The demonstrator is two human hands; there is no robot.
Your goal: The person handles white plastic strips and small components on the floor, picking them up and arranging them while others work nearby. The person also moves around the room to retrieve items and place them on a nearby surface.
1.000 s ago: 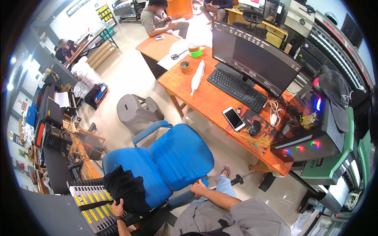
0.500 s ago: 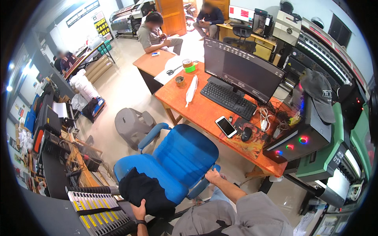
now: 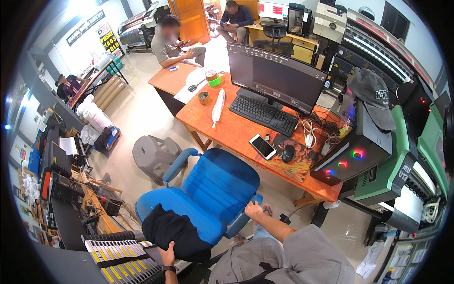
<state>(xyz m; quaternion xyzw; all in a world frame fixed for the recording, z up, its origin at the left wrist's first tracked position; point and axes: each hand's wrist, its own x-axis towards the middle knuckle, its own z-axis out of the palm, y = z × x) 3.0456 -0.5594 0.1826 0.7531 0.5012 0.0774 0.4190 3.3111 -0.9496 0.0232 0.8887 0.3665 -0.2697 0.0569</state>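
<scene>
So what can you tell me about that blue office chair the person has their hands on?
The blue chair is a padded office chair with curved blue armrests, standing on the tiled floor before the orange desk. Its backrest points toward the person, its seat toward the desk. A black cloth is draped over the backrest top. The left hand touches that cloth; the right hand rests on the right armrest. Its base is hidden.

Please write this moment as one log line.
left hand: on black cloth | right hand: on blue chair armrest | chair: beside orange desk
</scene>
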